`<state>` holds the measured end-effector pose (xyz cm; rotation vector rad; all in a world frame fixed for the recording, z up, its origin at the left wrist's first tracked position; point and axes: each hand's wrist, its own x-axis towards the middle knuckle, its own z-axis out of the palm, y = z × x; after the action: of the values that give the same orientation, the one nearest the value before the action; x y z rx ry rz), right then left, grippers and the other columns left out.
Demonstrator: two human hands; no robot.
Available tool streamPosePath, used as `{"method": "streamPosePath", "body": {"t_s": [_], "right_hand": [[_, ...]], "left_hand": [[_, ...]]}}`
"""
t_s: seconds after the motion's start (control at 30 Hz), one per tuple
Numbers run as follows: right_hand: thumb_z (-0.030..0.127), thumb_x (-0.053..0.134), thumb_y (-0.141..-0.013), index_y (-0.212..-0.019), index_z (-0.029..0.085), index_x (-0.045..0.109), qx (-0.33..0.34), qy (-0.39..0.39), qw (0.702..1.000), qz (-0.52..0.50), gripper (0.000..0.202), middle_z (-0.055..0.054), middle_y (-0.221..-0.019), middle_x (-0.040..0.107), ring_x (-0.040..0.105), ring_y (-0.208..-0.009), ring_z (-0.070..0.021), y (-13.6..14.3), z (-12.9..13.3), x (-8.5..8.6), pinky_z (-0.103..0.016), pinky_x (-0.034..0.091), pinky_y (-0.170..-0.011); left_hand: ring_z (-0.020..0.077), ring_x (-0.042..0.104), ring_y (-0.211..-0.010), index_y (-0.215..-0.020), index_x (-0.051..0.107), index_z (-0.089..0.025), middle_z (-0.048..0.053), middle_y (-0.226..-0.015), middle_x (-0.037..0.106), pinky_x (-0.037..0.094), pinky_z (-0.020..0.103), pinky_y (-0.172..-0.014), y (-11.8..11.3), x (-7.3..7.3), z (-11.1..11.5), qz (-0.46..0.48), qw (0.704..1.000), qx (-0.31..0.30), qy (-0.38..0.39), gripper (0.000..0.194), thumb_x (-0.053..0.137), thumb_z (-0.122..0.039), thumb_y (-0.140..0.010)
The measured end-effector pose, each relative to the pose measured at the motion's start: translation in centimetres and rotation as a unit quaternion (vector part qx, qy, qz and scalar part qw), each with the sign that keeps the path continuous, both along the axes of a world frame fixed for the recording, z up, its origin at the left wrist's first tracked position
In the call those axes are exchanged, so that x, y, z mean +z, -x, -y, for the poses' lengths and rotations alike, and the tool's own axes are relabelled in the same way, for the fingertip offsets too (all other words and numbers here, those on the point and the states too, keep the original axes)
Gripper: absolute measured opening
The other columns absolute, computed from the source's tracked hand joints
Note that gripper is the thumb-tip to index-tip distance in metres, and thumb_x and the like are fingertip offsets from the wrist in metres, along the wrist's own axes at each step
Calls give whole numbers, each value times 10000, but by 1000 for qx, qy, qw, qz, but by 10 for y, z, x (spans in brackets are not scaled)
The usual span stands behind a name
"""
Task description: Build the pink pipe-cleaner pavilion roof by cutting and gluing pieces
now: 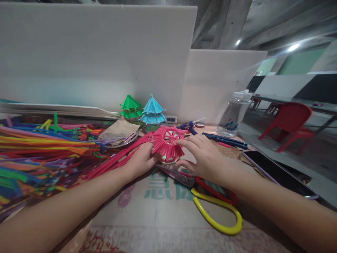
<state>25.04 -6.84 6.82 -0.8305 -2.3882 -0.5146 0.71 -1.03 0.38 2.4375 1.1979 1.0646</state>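
Note:
A pink pipe-cleaner pavilion roof point(159, 140), with strips fanning out from a ring with an open, spoked centre, sits at mid-table. My left hand point(140, 160) grips its left edge between thumb and fingers. On the other side, my right hand point(204, 153) has its fingers spread, the fingertips at the roof's right edge. A pale piece shows under the roof's near rim. Long pink pipe cleaners point(110, 163) lie behind my left hand. Below both hands are scissors point(218, 230) with one yellow and one red handle, their blades pointing left towards the roof.
Green point(130, 107) and blue point(152, 110) pipe-cleaner pavilions stand at the back. Loose coloured pipe cleaners point(39, 147) cover the left side. Rightward are a glue gun point(187, 125), blue-handled pliers point(226, 140), a water bottle point(233, 114) and a phone point(279, 174). White boards point(92, 52) rise behind.

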Motion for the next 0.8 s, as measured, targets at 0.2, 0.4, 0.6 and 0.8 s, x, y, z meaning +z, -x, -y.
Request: {"method": "streamPosePath", "body": {"t_s": [0.2,0.4,0.6,0.8], "right_hand": [[350,678,-874,-1262,122,562,1,8,1000,2,465,-164,-1130,655,585,-1048,-303,-3,-6,-6,-478,490,-905],[213,613,-906,-1293,119,544,-16,11,1000,-1,404,-168,-1167,647,588,-1042,-294,-4,-12,-9,-474,497,-897],[161,559,-921,-1231,116,599,9,1,1000,4,316,-148,-1075,665,591,-998,-274,-2,-8,-6,-442,501,-860],[190,553,-931,-1235,106,603,14,-29,999,33,319,-154,-1062,681,596,-1009,-281,-3,-5,-5,-445,480,-861]], "left_hand": [[246,648,-874,-903,613,-180,83,-907,688,501,359,-799,-1,0,-2,-48,999,9,15,150,528,-304,-902],[257,648,-933,-952,625,-176,94,-957,695,507,381,-850,-1,1,-2,-40,999,7,4,167,539,-310,-903],[254,620,-1019,-1013,634,-189,91,-1001,669,483,422,-972,2,-5,-5,-21,1000,0,-16,185,583,-210,-836],[261,603,-1050,-1050,616,-191,95,-1061,660,472,437,-987,2,-3,-4,-33,999,-16,-30,234,559,-164,-824]]}}
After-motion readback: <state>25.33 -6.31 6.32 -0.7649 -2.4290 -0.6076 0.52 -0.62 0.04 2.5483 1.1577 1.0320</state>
